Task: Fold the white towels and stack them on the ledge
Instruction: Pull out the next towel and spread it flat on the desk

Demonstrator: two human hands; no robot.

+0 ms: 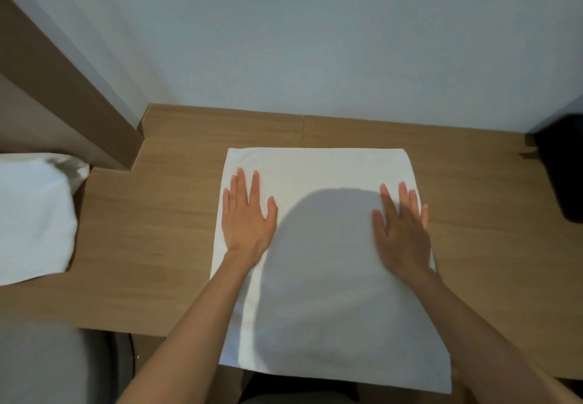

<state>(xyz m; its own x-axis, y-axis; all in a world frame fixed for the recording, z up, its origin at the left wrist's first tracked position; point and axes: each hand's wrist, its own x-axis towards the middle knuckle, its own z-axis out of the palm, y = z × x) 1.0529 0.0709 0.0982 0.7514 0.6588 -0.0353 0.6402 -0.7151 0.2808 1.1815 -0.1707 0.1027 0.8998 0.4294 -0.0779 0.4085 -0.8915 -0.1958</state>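
Towel (318, 167) on ledge (164, 214) | left hand (246, 217), right hand (402, 230) flat, spread | pillow (31, 214) left | dark object (561, 167) right

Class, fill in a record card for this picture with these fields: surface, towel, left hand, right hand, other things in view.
surface: wooden ledge against a pale wall
towel: white towel spread flat on the ledge, its near end hanging over the front edge
left hand: flat, fingers straight, pressing the towel near its left edge
right hand: flat, fingers straight, pressing the towel near its right edge
other things: white cloth bundle at far left; dark object at far right
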